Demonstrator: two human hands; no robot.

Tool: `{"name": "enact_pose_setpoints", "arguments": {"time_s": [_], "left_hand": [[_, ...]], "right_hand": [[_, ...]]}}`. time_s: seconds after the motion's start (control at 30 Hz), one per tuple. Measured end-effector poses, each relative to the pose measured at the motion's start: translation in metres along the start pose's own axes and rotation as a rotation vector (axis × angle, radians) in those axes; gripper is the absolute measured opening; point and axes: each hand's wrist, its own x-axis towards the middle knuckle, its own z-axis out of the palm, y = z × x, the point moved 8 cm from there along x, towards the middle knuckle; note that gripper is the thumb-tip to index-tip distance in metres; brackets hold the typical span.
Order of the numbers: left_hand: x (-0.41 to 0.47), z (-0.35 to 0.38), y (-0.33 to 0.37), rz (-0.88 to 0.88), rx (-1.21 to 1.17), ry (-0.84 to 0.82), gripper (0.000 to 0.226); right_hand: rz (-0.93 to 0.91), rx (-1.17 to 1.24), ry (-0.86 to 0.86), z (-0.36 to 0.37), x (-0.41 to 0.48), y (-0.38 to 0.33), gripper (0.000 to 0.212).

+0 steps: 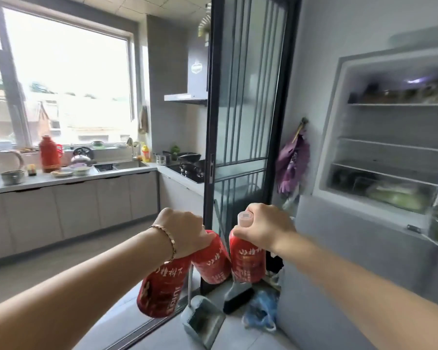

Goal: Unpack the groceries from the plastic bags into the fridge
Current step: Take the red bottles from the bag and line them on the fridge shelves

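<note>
Fridge (339, 117) stands open at right of frame: top shelf and bottom drawer hold food, 2 middle shelves look bare. Task judged partway: 3 bottles (213, 263) are outside it, at lower centre. Left hand (185, 228) curls round the necks of 2. Right hand (266, 223) grips the 3rd bottle (248, 261) below its cap. Dustpan (202, 319), brush (238, 296) and blue bag (261, 314) lie on the floor beneath, a likely footing obstruction.

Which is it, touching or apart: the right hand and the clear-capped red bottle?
Touching. Head view: the right hand grips the clear-capped red bottle by its neck.
</note>
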Motion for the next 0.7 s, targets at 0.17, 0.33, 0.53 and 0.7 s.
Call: {"name": "enact_pose_setpoints", "arguments": {"time_s": [0.17, 0.33, 0.53, 0.7], "left_hand": [[0.124, 0.009, 0.039, 0.151, 0.009, 0.05, 0.058], [0.273, 0.002, 0.083, 0.337, -0.004, 0.133, 0.054], [0.411, -0.019, 0.128, 0.476, 0.003, 0.27, 0.049], [0.522, -0.034, 0.197, 0.568, -0.023, 0.321, 0.049]], "right_hand": [[0.155, -0.034, 0.038, -0.011, 0.07, 0.087, 0.033], [0.347, -0.059, 0.142, -0.037, 0.157, 0.192, 0.03], [0.511, -0.074, 0.236, -0.075, 0.224, 0.286, 0.026], [0.642, -0.114, 0.32, -0.105, 0.267, 0.387, 0.023]]}}
